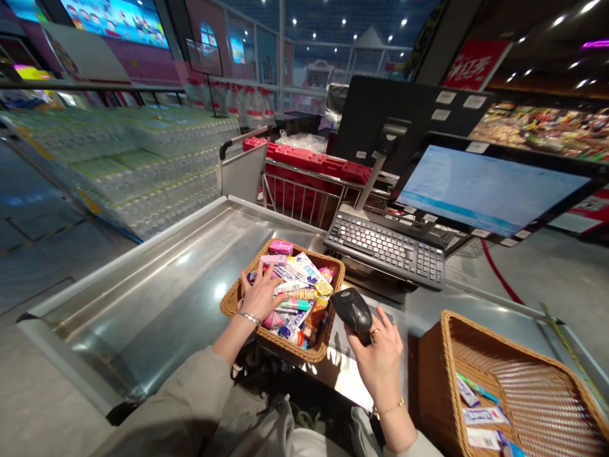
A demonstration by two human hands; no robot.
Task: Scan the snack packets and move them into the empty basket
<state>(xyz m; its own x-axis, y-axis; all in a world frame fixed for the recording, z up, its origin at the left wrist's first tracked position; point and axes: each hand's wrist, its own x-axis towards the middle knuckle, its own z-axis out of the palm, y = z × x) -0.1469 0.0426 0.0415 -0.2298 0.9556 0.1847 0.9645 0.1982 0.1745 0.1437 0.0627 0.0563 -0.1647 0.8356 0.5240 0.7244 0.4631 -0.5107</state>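
Observation:
My left hand (262,293) lies over a wicker basket (228,304), its fingers spread on top of the sweets inside. Beneath and around the fingers are candy packs in white, purple and pink wrappers, a teal tube (295,304) and a yellow-wrapped sweet (324,287). A small pink pack (273,259) sits just beyond the fingertips, and a bright pink container (280,247) is at the basket's far end. To the right of the basket, my right hand (378,349) is closed around a black handheld barcode scanner (352,309), whose head points up and left.
A second wicker basket (445,355) at lower right holds a few packs (485,416). Behind the scanner stand a keyboard (387,247) and a monitor (490,190). The metal counter (176,298) has a raised rim; a shopping cart (295,190) stands beyond it.

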